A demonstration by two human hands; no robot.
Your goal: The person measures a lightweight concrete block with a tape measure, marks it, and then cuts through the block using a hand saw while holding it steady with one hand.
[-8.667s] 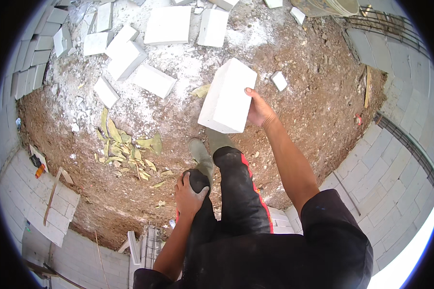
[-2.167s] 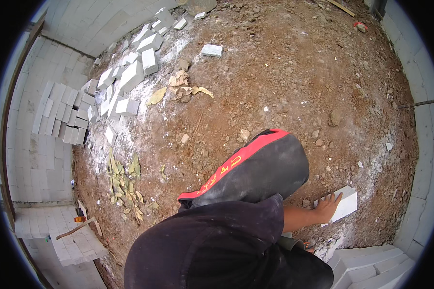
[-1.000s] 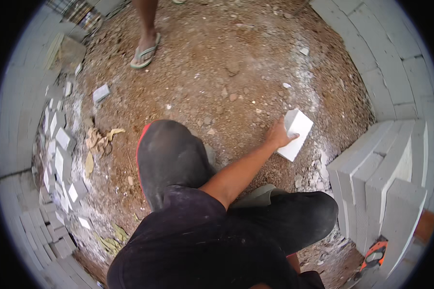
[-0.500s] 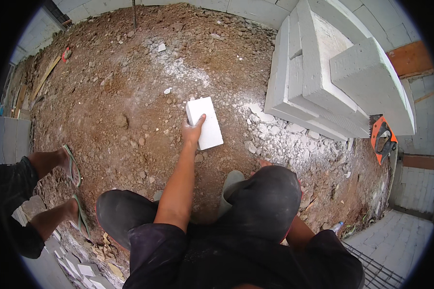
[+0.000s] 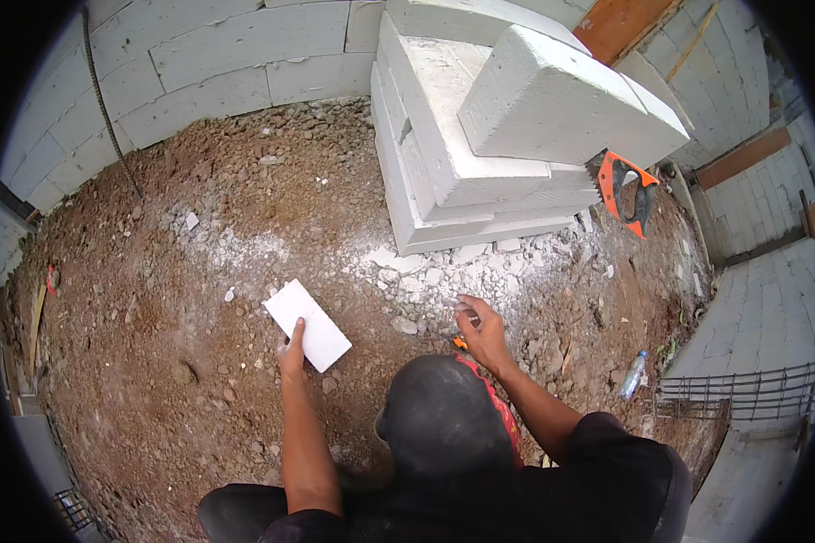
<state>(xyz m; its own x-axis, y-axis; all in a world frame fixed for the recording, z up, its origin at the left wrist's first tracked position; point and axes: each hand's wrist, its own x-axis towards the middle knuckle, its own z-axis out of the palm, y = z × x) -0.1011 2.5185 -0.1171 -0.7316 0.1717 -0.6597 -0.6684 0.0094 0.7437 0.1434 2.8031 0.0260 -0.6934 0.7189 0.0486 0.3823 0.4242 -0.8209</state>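
Observation:
My left hand [image 5: 292,351] grips a small cut piece of white aerated concrete block [image 5: 308,324] by its near left side, thumb on top, held above the soil. My right hand [image 5: 484,337] is past my right knee, over white rubble. Its fingers are curled toward the thumb; what they hold, if anything, is too small to make out. A small orange item [image 5: 460,343] shows just beside this hand, its kind unclear. Beyond stands a stack of large white blocks [image 5: 444,172], with a tilted block [image 5: 552,100] on top. An orange-and-black handsaw [image 5: 627,192] sticks out at the stack's right side.
Broken white chips [image 5: 480,271] lie along the stack's foot. Bare brown soil [image 5: 172,344] with stones spreads to the left. A block wall [image 5: 235,63] rises behind, with a steel rod [image 5: 104,100] before it. A plastic bottle [image 5: 634,376] and steel bar mesh [image 5: 743,389] are at right.
The view has swung to the right, bringing the stack and saw nearer the middle. My right hand has come up from beside my leg into sight. The left still holds the block piece.

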